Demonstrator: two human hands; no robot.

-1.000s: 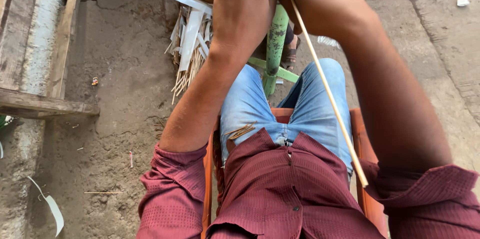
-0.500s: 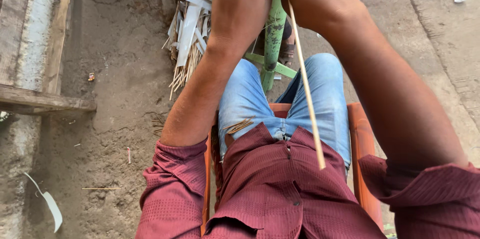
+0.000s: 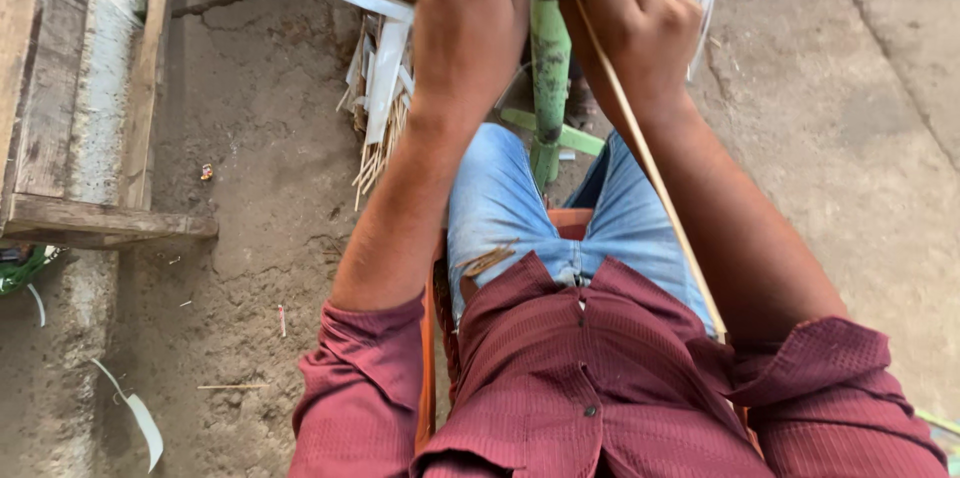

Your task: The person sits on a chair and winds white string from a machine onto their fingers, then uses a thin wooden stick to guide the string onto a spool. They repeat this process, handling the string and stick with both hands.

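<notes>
While our left hand [image 3: 470,23] sits clenched beside the green bamboo pole [image 3: 549,88], our right hand [image 3: 625,23] grips a thin pale strip [image 3: 655,183] running back over our lap.

green bamboo pole [image 3: 549,68], maroon shirt [image 3: 590,378], blue jeans [image 3: 500,198]

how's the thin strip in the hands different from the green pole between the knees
The thin strip is pale tan and slender; the green pole is far thicker and green. The strip slants down from the right hand along the forearm to the shirt sleeve; the pole stands nearly upright between the knees. The strip is gripped in the right hand; the left hand is closed just above the pole. Both are long and straight.
</notes>
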